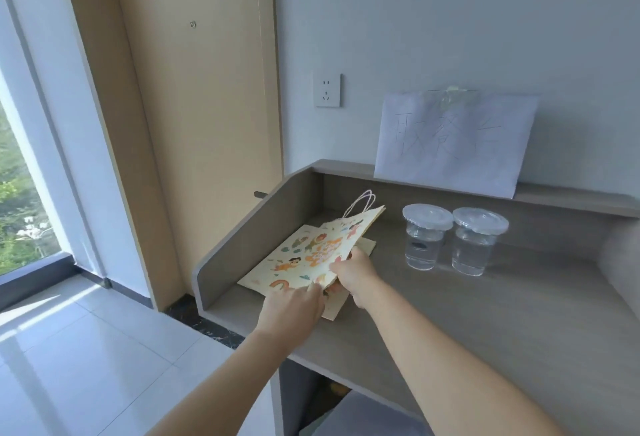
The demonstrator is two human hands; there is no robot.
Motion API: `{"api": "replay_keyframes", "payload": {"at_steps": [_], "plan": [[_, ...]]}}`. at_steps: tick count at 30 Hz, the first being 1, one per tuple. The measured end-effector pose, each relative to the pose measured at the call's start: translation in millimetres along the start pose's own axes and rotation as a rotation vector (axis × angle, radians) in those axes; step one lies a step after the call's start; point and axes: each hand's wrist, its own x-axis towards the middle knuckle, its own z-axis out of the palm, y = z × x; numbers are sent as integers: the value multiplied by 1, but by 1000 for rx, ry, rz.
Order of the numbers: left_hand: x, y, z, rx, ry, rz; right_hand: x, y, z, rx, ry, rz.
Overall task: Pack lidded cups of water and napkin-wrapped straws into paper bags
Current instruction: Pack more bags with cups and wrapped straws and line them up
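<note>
Desk [485, 314], two lidded cups [425, 241], perhaps two bags [304, 259]

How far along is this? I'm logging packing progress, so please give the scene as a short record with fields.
bags: flat printed top bag, raised at an angle off a lower bag lying on the desk
hands: left hand holds the top bag's near edge; right hand grips its right edge
cups: left cup and right cup, lidded, holding water, upright side by side, right of the bags
packed: nothing yet
straws: none in view
behind: paper sign leaning against the wall
</note>
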Motion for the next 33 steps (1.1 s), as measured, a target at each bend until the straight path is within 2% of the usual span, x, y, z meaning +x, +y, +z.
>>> {"api": "replay_keyframes", "payload": {"at_steps": [4,7,9,10,12,14,17,20,22,24,28,33], "plan": [[-14,-5,-16,-740,-75,-209,-34,6,-6,127,87,-76],[-15,-15,-18,-845,76,-301,-70,16,-32,151,108,-103],[-8,-22,-19,-1000,96,-412,-93,23,-59,135,116,-93],[-3,-24,-22,-1152,56,-489,-105,26,-74,139,120,-84],[7,-23,-29,-1537,-153,-634,-127,29,-102,165,98,-59],[9,-13,-35,-1810,-388,-570,-150,33,-127,205,68,-43],[5,17,-40,-1914,-479,-445,-178,40,-151,134,160,12],[-7,58,-47,-1944,-526,-363,-199,47,-169,-177,615,20],[-18,80,-51,-1916,-562,-315,-211,43,-173,-204,826,-58],[-31,101,-55,-1884,-601,-248,-222,34,-176,-78,804,-32],[-61,142,-73,-1841,-671,-132,-255,7,-184,399,533,122],[-111,192,-84,-1886,-747,-98,-309,27,-215,513,467,61]]}}
